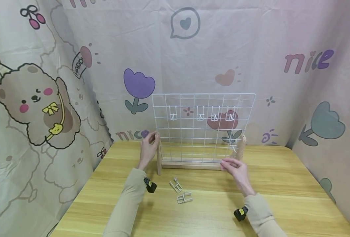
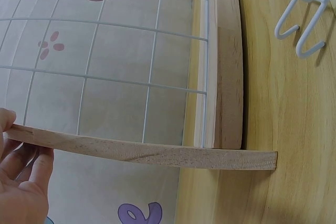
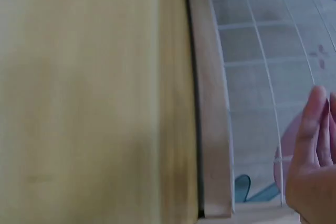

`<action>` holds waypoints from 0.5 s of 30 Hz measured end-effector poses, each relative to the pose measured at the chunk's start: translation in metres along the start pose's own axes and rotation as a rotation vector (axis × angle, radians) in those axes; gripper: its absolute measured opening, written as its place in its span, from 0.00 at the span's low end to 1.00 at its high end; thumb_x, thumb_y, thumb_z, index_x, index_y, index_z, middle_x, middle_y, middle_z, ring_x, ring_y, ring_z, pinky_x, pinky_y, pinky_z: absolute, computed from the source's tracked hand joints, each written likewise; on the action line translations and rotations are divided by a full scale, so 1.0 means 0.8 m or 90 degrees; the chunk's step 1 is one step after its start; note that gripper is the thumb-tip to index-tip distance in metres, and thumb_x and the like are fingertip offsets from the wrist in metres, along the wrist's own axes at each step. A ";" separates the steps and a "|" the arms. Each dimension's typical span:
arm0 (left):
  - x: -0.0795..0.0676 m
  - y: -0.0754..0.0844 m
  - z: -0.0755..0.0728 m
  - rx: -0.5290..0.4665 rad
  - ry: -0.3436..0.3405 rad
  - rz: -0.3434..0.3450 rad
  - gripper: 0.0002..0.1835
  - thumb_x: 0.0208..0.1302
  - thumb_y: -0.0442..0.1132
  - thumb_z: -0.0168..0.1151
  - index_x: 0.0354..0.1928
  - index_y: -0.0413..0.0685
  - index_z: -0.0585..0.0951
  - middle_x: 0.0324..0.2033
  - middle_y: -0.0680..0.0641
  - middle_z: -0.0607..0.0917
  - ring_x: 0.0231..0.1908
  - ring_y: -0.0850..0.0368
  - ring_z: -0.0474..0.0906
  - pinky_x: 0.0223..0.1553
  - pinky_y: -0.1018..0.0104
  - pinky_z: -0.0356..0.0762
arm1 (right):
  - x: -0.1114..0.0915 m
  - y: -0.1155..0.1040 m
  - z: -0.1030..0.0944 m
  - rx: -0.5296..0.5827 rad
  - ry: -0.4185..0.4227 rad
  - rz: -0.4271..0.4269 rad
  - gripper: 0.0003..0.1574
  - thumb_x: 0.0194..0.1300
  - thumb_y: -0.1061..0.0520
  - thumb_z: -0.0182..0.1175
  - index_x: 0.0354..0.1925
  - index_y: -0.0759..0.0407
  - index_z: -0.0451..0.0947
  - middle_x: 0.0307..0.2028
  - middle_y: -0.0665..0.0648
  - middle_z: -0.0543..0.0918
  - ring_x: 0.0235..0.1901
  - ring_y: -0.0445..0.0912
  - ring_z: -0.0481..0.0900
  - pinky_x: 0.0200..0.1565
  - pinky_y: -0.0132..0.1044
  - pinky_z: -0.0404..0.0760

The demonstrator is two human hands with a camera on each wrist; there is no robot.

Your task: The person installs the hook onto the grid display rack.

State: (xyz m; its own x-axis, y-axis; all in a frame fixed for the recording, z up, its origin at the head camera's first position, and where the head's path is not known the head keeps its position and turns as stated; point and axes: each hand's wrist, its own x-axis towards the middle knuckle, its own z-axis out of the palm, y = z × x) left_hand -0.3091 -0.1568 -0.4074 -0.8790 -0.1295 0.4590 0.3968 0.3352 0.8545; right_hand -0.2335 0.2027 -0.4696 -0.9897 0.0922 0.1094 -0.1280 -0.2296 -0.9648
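Observation:
A white wire grid (image 1: 204, 128) stands upright in a wooden stand with a base bar (image 1: 189, 165) and two side posts. My left hand (image 1: 149, 148) pinches the top of the left post (image 2: 131, 150) between thumb and fingers. Near the lower right of the grid is my right hand (image 1: 235, 171), fingers extended close together in front of the wires; no object shows in it, and contact is unclear. Several white double hooks (image 1: 200, 117) hang in a row on the upper grid, and another hook (image 1: 233, 147) sits lower right.
Two loose double hooks, one (image 1: 176, 185) behind the other (image 1: 184, 197), lie on the wooden table (image 1: 210, 214) in front of the stand. A patterned curtain (image 1: 103, 49) surrounds the table's back and sides.

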 end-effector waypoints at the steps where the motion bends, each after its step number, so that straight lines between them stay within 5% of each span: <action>1: 0.000 0.000 0.000 0.001 -0.001 -0.001 0.20 0.73 0.38 0.59 0.61 0.33 0.77 0.58 0.32 0.82 0.60 0.37 0.80 0.63 0.51 0.81 | -0.001 0.003 0.003 -0.026 -0.027 -0.002 0.11 0.64 0.70 0.64 0.45 0.71 0.82 0.31 0.48 0.91 0.31 0.41 0.89 0.42 0.33 0.91; 9: 0.001 -0.001 -0.001 0.004 -0.004 -0.008 0.20 0.73 0.39 0.59 0.62 0.35 0.77 0.59 0.32 0.82 0.61 0.37 0.80 0.64 0.51 0.80 | -0.011 0.023 0.031 -0.158 -0.245 0.008 0.27 0.66 0.63 0.65 0.54 0.86 0.71 0.34 0.50 0.90 0.34 0.41 0.88 0.42 0.37 0.91; 15: 0.000 0.001 -0.001 0.001 -0.001 -0.007 0.20 0.73 0.38 0.60 0.61 0.34 0.78 0.58 0.32 0.82 0.60 0.37 0.80 0.64 0.52 0.80 | -0.018 0.030 0.047 -0.192 -0.337 0.011 0.28 0.65 0.62 0.66 0.54 0.84 0.73 0.43 0.74 0.86 0.35 0.40 0.86 0.43 0.38 0.91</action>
State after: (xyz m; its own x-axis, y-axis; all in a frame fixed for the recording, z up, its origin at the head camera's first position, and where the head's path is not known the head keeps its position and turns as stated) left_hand -0.3085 -0.1574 -0.4066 -0.8835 -0.1322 0.4494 0.3870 0.3348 0.8592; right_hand -0.2246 0.1597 -0.4855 -0.8985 -0.4216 0.1219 -0.1642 0.0654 -0.9842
